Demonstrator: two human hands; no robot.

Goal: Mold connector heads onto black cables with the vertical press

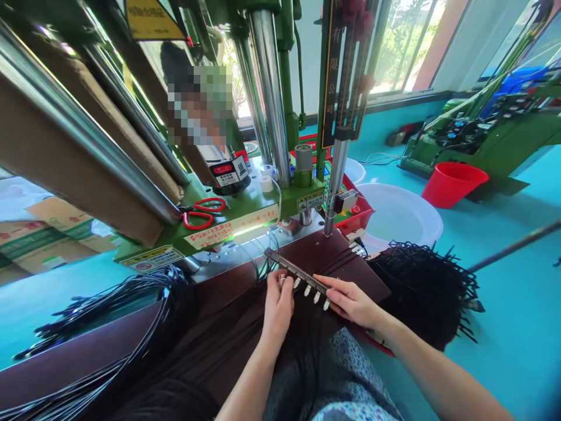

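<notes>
A dark metal bar [298,272] with several silver connectors [307,290] along its lower edge lies slantwise above the brown tabletop [346,263]. Around the bar's right end, the fingers of my right hand [350,299] are closed. My left hand [279,301] pinches a small silver connector [283,279] near the bar's left part. Black cables hang from the connectors toward my lap. Beyond the bar's left end, thin cables [263,263] run to the green machine.
Black cable bundles [170,286] lie at the left. Red-handled scissors [204,213] rest on the green machine [245,204]. More cables [421,286] are heaped at the right, near a white tub [401,213] and a red bucket [453,184]. A person stands behind the machine.
</notes>
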